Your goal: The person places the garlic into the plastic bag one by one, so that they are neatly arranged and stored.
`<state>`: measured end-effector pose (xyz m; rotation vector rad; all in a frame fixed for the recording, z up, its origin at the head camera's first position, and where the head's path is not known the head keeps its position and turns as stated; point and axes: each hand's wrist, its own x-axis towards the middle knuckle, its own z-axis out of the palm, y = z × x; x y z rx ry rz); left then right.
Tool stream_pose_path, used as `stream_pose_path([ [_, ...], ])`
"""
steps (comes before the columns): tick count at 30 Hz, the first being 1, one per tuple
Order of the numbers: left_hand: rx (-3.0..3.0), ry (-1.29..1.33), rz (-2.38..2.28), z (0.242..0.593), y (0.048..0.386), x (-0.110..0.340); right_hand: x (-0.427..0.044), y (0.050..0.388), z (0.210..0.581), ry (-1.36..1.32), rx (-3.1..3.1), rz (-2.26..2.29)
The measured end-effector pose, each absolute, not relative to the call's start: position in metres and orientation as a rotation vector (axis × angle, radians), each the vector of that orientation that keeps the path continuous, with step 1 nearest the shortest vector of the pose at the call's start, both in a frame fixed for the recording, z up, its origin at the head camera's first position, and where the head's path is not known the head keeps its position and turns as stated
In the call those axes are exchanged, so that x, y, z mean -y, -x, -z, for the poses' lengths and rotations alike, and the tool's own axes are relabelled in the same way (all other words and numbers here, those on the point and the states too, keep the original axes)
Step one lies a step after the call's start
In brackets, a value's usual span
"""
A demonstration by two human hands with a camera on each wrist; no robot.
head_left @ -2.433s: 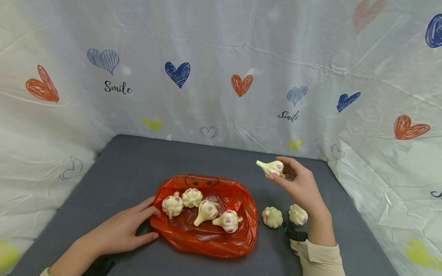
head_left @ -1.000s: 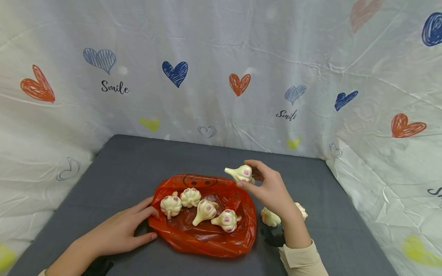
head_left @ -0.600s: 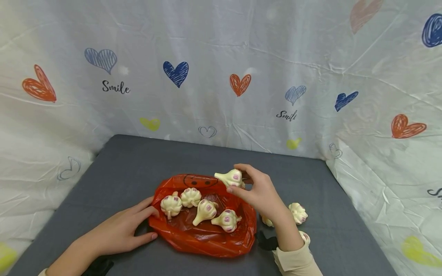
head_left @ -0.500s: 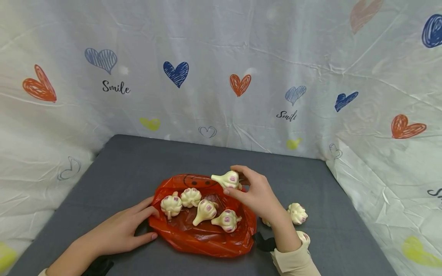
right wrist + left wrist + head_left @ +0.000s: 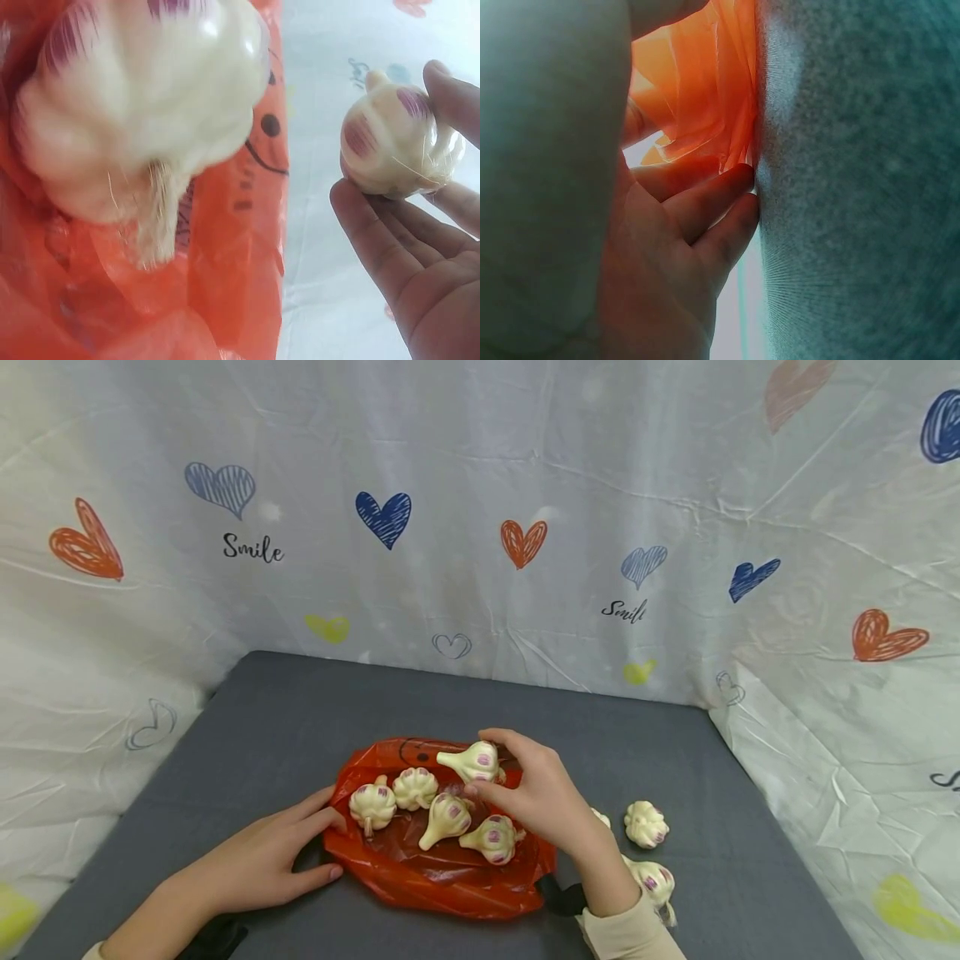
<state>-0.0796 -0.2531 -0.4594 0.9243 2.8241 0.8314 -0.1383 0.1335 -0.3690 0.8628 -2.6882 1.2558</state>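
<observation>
An opened red plastic bag (image 5: pixel 435 893) lies on the dark table with several garlic bulbs (image 5: pixel 448 818) in it. My left hand (image 5: pixel 270 860) holds the bag's left side. In the left wrist view, its fingers (image 5: pixel 727 232) lie against the orange-looking plastic, low by the table. With thumb and fingers, my right hand (image 5: pixel 536 789) grips another garlic bulb (image 5: pixel 474 762), its stem pointing left, above the back right part of the bag. The right wrist view shows this held garlic bulb (image 5: pixel 397 139) apart from a nearer garlic bulb (image 5: pixel 135 105) over the red plastic.
Right of the bag, one garlic bulb (image 5: pixel 646 824) stands on the table (image 5: pixel 720 877). Another garlic bulb (image 5: pixel 654 881) lies nearer, partly behind the right forearm, and a third is mostly hidden. A white curtain (image 5: pixel 450 460) with printed hearts surrounds the table's back and sides.
My right hand has carried its garlic bulb leftward and down, from right of the bag to above its back part. The left hand and the bulbs in the bag stay put.
</observation>
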Motion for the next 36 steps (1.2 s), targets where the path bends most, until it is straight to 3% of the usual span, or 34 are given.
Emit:
stream_pose_path([
  [36, -2.844, -0.91, -0.795, 0.461, 0.08, 0.254, -0.089, 0.124, 0.393, -1.138, 2.798, -1.248],
])
